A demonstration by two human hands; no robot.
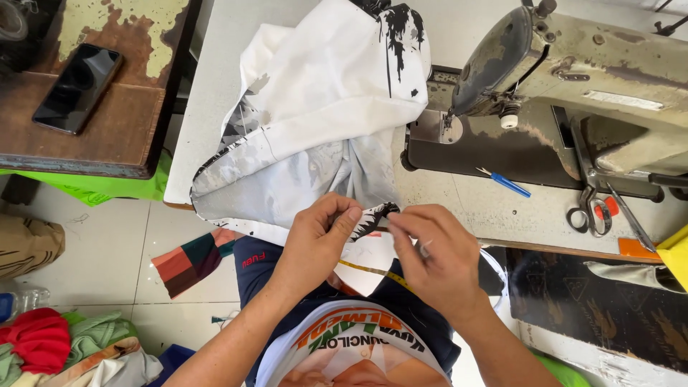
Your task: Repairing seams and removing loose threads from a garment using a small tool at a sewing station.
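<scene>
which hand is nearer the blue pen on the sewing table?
Right. The right hand sits just below and left of the slim blue plastic pen; the left hand is farther left, with the pinched black-and-white fabric piece between the hands.

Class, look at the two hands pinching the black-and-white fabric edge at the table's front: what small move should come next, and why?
Probably slide the pinched fabric edge toward the sewing machine needle. Left hand and right hand both grip it at the table front, with the white garment bunched beside the machine, so the edge is not yet at the needle.
</scene>
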